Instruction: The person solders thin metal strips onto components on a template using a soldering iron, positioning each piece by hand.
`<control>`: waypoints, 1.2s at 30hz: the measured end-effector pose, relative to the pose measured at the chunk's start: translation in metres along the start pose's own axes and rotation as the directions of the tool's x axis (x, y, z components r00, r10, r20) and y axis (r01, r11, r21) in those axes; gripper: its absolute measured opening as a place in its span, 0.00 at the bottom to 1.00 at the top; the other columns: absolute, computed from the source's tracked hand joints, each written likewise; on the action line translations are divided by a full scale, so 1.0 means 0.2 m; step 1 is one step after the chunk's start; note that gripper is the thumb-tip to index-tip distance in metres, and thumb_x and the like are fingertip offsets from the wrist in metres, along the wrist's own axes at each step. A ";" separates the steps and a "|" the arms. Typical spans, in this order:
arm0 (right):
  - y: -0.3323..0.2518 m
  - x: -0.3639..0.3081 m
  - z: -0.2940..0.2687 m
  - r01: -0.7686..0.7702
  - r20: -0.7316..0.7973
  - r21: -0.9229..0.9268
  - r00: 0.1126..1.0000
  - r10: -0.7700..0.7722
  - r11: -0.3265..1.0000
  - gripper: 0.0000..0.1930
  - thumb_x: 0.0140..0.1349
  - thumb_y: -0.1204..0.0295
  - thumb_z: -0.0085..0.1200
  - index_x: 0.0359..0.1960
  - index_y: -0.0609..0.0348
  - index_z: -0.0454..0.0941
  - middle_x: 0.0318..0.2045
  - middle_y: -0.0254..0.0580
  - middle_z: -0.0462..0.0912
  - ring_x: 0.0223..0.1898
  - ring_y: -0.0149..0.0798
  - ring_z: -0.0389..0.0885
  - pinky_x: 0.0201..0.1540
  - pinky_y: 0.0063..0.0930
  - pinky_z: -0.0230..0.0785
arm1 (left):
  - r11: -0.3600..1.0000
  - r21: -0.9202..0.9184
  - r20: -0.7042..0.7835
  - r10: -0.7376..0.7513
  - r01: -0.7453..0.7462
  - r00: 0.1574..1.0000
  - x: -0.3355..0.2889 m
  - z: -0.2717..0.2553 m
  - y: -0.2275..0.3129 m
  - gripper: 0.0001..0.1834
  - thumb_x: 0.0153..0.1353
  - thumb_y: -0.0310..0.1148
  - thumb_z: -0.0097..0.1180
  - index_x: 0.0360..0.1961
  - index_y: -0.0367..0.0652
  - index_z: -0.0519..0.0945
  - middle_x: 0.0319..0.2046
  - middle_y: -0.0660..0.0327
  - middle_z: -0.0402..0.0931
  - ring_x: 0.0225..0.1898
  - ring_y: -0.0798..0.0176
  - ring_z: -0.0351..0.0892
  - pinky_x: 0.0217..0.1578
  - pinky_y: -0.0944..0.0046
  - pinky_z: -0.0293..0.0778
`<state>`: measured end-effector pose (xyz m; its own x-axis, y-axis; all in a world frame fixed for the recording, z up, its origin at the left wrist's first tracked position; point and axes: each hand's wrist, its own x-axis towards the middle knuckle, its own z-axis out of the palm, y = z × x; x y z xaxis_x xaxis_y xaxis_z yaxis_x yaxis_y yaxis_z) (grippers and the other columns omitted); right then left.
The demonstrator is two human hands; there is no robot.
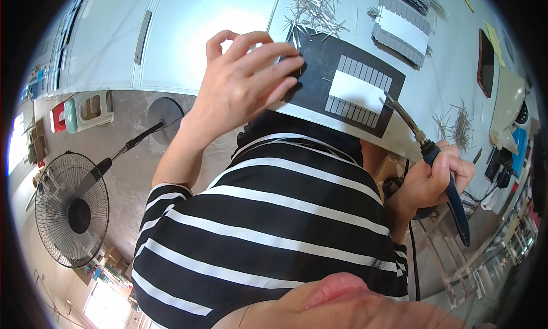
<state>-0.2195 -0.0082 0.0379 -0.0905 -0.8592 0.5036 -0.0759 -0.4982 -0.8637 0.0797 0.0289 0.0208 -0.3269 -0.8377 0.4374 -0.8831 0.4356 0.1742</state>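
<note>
My right hand (434, 178) is wrapped round the blue handle of a soldering iron (423, 142). The iron's metal tip reaches the right edge of a white strip (358, 91) with rows of narrow grey rectangular pieces (365, 70) along its upper and lower sides. This strip lies on a black mat (319, 63) at the table's near edge. Over the mat's left end hovers my left hand (245, 81), palm down, fingers bent, with a gap between thumb and index fingertip. I make out nothing between them. Just beyond it is a heap of thin metal pins (314, 9).
Stacked strips with grey pieces (402, 29) lie beyond the mat. Farther right are loose pins (461, 128), a dark phone (486, 62) and a pale device (508, 103). A black cable (414, 260) hangs at my right. A standing fan (77, 212) is on the floor at left.
</note>
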 end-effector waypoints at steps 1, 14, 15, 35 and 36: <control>-0.01 0.01 0.01 -0.010 0.018 0.022 1.000 0.010 1.000 0.08 0.53 0.79 0.51 0.30 0.61 0.63 0.15 0.37 0.64 0.18 0.25 0.53 0.24 0.25 0.49 | 0.999 0.029 0.050 -0.026 0.024 0.998 -0.01 0.00 -0.02 0.17 0.56 0.38 0.67 0.47 0.52 0.85 0.52 0.70 0.79 0.55 0.61 0.72 0.58 0.54 0.54; -0.02 -0.03 0.08 -0.054 0.094 0.083 0.995 0.046 0.995 0.08 0.58 0.80 0.51 0.32 0.61 0.63 0.17 0.36 0.65 0.19 0.24 0.55 0.25 0.25 0.51 | 0.995 0.088 0.138 -0.069 0.057 0.988 -0.03 -0.02 0.02 0.28 0.58 0.57 0.59 0.54 0.52 0.81 0.53 0.69 0.76 0.57 0.61 0.68 0.58 0.52 0.51; 0.00 -0.03 0.07 -0.051 0.124 0.095 0.991 0.039 0.994 0.08 0.58 0.80 0.51 0.32 0.61 0.63 0.17 0.36 0.66 0.20 0.24 0.56 0.25 0.25 0.51 | 0.990 0.097 0.159 -0.116 0.102 0.980 -0.01 -0.02 0.02 0.31 0.57 0.59 0.58 0.57 0.54 0.79 0.55 0.69 0.74 0.58 0.59 0.66 0.59 0.52 0.49; -0.05 -0.04 0.15 -0.099 0.107 0.125 0.991 0.086 0.987 0.09 0.59 0.81 0.53 0.32 0.61 0.63 0.17 0.37 0.66 0.20 0.24 0.57 0.25 0.22 0.50 | 0.993 0.060 0.091 -0.104 0.099 0.990 -0.05 -0.01 0.05 0.26 0.56 0.55 0.61 0.54 0.56 0.81 0.54 0.72 0.76 0.55 0.61 0.69 0.57 0.56 0.52; -0.05 -0.03 0.15 -0.091 0.126 0.086 0.989 0.080 0.992 0.07 0.58 0.80 0.50 0.31 0.61 0.63 0.17 0.36 0.65 0.20 0.25 0.55 0.26 0.24 0.50 | 0.994 0.055 0.077 -0.101 0.097 0.992 -0.06 0.00 0.05 0.24 0.56 0.53 0.62 0.52 0.56 0.83 0.52 0.72 0.76 0.54 0.62 0.70 0.56 0.56 0.52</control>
<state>-0.1878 -0.0011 0.0432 0.0295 -0.9041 0.4264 0.0180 -0.4260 -0.9045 0.0745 0.0440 0.0181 -0.2611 -0.9004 0.3479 -0.9278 0.3335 0.1671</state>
